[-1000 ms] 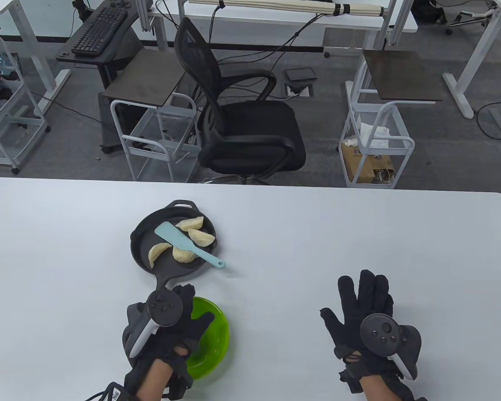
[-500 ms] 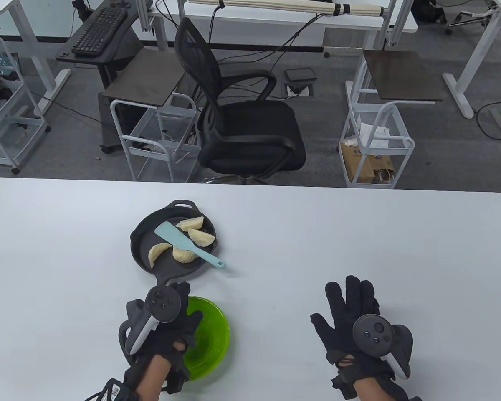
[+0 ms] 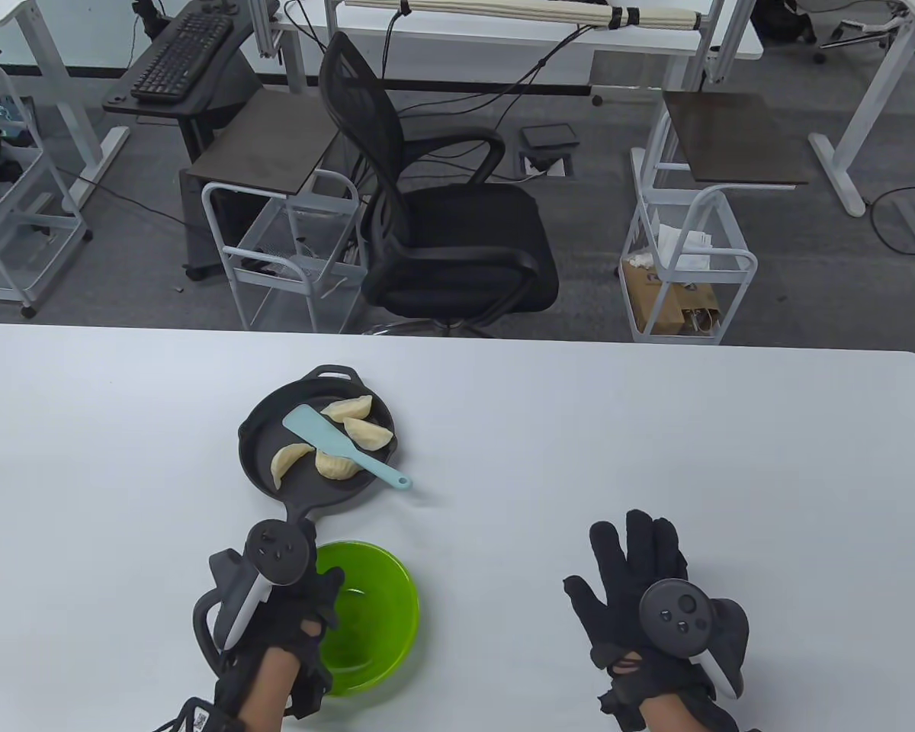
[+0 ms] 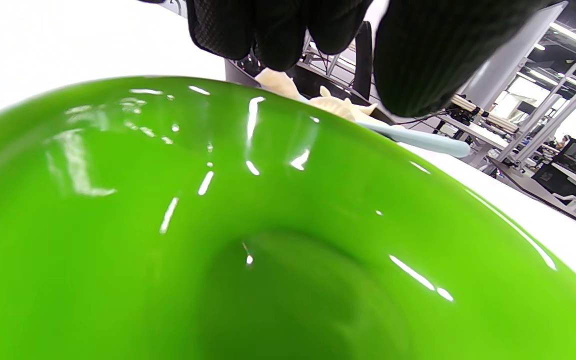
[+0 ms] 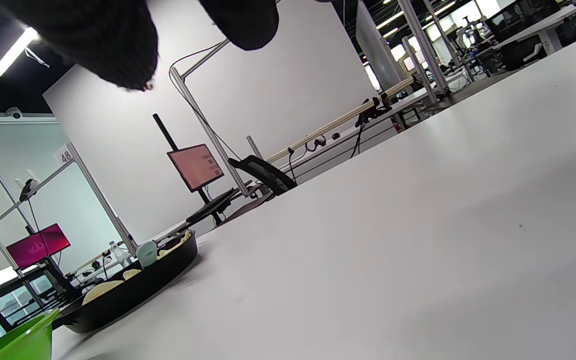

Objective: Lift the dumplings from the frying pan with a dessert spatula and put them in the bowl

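Note:
A black frying pan (image 3: 263, 473) holds several pale dumplings (image 3: 334, 463), and a light blue dessert spatula (image 3: 328, 436) lies across them with its handle over the pan's right rim. Just in front of the pan stands the empty green bowl (image 3: 377, 610). My left hand (image 3: 322, 591) hovers over the bowl's left rim with loose fingers (image 4: 278, 35) that grip nothing. In the left wrist view the bowl (image 4: 268, 225) fills the frame, with the dumplings (image 4: 338, 106) and spatula handle (image 4: 418, 141) behind it. My right hand (image 3: 629, 557) lies open, fingers spread, well right of the bowl.
The white table (image 3: 656, 427) stretches wide to the right and behind the pan. Beyond its far edge stand a black office chair (image 3: 442, 229) and wire carts (image 3: 686, 267). The right wrist view shows the pan (image 5: 138, 287) and the bowl's rim (image 5: 18, 342) at far left.
Both hands have drawn back toward the table's front edge. The left hand slid left, uncovering more of the bowl. Pan, spatula, dumplings and bowl have not moved.

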The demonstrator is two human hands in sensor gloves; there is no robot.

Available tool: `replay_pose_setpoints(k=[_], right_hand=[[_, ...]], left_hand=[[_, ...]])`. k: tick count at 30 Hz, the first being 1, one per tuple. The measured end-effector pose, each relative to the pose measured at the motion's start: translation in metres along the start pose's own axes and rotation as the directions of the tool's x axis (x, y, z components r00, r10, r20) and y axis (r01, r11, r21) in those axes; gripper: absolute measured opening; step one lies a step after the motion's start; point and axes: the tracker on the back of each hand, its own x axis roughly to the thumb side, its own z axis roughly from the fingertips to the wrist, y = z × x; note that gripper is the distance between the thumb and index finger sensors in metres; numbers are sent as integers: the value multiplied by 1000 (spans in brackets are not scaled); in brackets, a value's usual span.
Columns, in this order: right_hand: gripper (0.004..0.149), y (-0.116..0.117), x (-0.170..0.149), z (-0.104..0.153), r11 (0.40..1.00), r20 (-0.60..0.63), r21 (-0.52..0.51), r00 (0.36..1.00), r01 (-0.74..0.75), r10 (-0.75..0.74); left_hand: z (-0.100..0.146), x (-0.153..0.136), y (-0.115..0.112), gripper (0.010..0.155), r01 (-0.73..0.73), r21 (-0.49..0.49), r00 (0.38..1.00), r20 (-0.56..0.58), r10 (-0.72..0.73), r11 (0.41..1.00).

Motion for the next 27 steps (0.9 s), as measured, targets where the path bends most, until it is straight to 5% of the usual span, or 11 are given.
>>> replay_pose_setpoints(k=[13,27], right_hand=[[72,5,-10,-6,998,-46,61,999,3,0],[72,13,-13,-10,994,-61,106,998,11,-4]], left_hand=[[-6,-13,4,70,60,-18,989,-135,-62,998],[-17,-10,-9,64,153,-46,978,-136,-158,987]])
